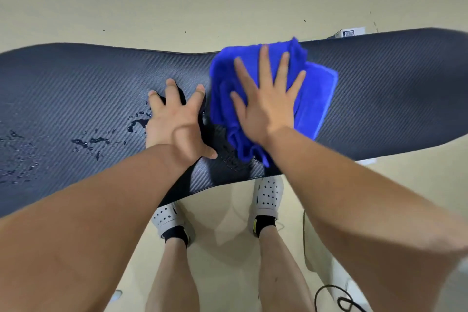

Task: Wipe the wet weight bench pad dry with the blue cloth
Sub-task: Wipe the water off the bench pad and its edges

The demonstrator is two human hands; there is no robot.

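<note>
The dark textured weight bench pad (379,99) stretches across the view from left to right. A crumpled blue cloth (314,99) lies on its middle-right part. My right hand (268,104) presses flat on the cloth, fingers spread. Just left of the cloth, my left hand (177,119) rests on the bare pad with fingers apart, holding nothing. Water drops and small puddles (93,142) sit on the pad to the left of my left hand, and a wet film (233,159) shows near the front edge below the cloth.
A beige floor (177,2) surrounds the bench. My feet in white perforated clogs (268,195) stand under the pad's front edge. A black cable (342,299) lies on the floor at lower right, and a small white box (350,32) shows behind the pad.
</note>
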